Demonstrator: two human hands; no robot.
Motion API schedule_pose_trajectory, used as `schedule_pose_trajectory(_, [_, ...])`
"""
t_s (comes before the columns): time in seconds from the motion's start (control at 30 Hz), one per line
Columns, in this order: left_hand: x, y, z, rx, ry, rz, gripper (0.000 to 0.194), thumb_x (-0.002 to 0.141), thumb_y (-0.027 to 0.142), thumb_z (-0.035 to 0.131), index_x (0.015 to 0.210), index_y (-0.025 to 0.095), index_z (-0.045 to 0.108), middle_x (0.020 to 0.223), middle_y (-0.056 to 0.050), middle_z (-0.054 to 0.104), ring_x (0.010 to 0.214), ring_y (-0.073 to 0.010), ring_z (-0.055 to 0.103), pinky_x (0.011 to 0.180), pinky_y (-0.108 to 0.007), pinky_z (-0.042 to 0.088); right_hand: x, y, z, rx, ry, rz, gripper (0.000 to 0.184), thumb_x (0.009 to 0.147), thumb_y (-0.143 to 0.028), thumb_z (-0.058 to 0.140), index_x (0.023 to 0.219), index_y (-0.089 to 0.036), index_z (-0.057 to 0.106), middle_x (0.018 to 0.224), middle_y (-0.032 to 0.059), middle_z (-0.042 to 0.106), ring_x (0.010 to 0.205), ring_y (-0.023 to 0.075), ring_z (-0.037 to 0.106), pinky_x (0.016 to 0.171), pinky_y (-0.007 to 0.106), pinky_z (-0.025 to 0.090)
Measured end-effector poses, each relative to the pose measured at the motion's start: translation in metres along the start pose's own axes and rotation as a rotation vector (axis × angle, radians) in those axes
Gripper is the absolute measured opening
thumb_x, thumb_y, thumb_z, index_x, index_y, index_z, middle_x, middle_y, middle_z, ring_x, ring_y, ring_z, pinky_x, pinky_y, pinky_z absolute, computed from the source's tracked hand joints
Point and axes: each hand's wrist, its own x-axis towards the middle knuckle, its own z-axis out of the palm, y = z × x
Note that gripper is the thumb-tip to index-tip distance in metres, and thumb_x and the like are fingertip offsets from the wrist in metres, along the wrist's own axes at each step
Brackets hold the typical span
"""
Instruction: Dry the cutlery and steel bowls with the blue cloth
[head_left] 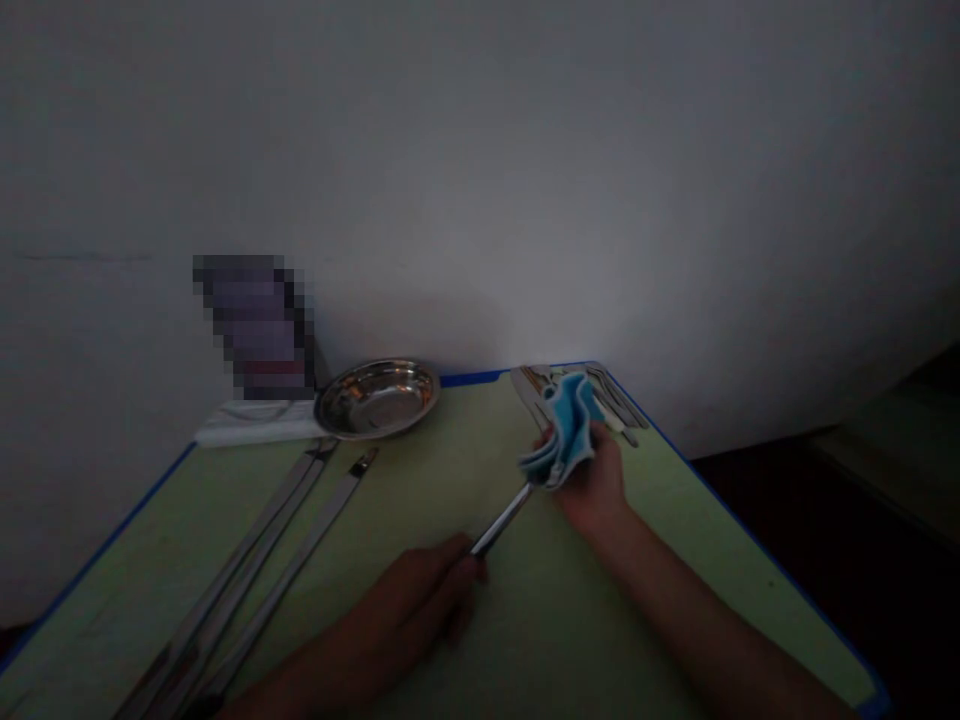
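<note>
My left hand (420,600) is closed around the near end of a long metal utensil (501,522), held slanting up to the right above the green table (420,480). My right hand (592,480) is closed on a crumpled blue cloth (566,430), which wraps the utensil's far end. The covered end is hidden, so I cannot make out which kind of utensil it is.
A round steel bowl (379,397) sits at the table's back edge beside a folded white cloth (255,422). Long metal utensils (262,560) lie at the left. Several more pieces of cutlery (615,400) lie at the far right corner. A pale wall rises behind.
</note>
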Motion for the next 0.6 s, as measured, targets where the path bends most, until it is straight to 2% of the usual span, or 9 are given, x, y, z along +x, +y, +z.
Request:
schedule_pose_trajectory(0.1, [0.000,0.000,-0.001,-0.064,-0.031,-0.017,0.034,0.094,0.042,0.029,0.081,0.019,0.051,0.065,0.004,0.054,0.061,-0.0101,0.052,0.064,-0.019,0.042,0.010,-0.015,-0.004,0.240,0.026,0.024,0.028,0.078,-0.033,0.041,0.055,-0.020,0.047,0.043,-0.0059,0.044,0.040,0.0085,0.044,0.045,0.021,0.041])
schedule_pose_trajectory(0.17, [-0.001,0.001,-0.002,-0.096,-0.043,-0.047,0.036,0.093,0.044,0.027,0.082,0.019,0.051,0.062,0.005,0.052,0.057,-0.0101,0.050,0.061,-0.019,0.042,0.007,-0.011,-0.001,0.294,0.047,0.037,0.028,0.080,-0.032,0.041,0.054,-0.020,0.045,0.042,-0.0065,0.041,0.039,0.0074,0.041,0.044,0.019,0.039])
schedule_pose_trajectory(0.33, [0.001,0.002,-0.003,-0.035,-0.009,-0.045,0.035,0.092,0.044,0.030,0.075,0.020,0.049,0.060,0.004,0.052,0.056,-0.0102,0.050,0.062,-0.019,0.042,-0.016,0.022,0.010,0.257,0.068,0.092,0.019,0.073,-0.033,0.053,0.059,-0.020,0.048,0.045,-0.0069,0.044,0.041,0.0071,0.041,0.042,0.018,0.037])
schedule_pose_trajectory(0.43, [0.003,-0.001,0.000,0.026,0.041,-0.014,0.033,0.091,0.044,0.032,0.076,0.020,0.049,0.063,0.004,0.053,0.059,-0.0113,0.050,0.062,-0.020,0.041,-0.034,0.041,0.017,0.177,0.061,0.183,0.020,0.071,-0.036,0.056,0.061,-0.020,0.051,0.045,-0.0058,0.046,0.042,0.0084,0.044,0.041,0.019,0.036])
schedule_pose_trajectory(0.53, [0.004,-0.005,0.004,0.040,0.061,-0.020,0.034,0.092,0.044,0.030,0.076,0.020,0.049,0.063,0.003,0.053,0.058,-0.0117,0.050,0.059,-0.021,0.040,-0.044,0.050,0.020,0.088,0.033,0.277,0.025,0.075,-0.042,0.054,0.064,-0.019,0.054,0.045,-0.0041,0.049,0.042,0.0099,0.046,0.040,0.021,0.036])
schedule_pose_trajectory(0.6, [0.005,-0.007,0.005,0.040,0.050,-0.032,0.034,0.093,0.044,0.029,0.078,0.021,0.049,0.061,0.004,0.053,0.056,-0.0117,0.049,0.058,-0.021,0.040,-0.039,0.048,0.018,0.059,0.015,0.262,0.027,0.077,-0.043,0.052,0.065,-0.019,0.054,0.045,-0.0036,0.050,0.043,0.0105,0.048,0.040,0.021,0.037])
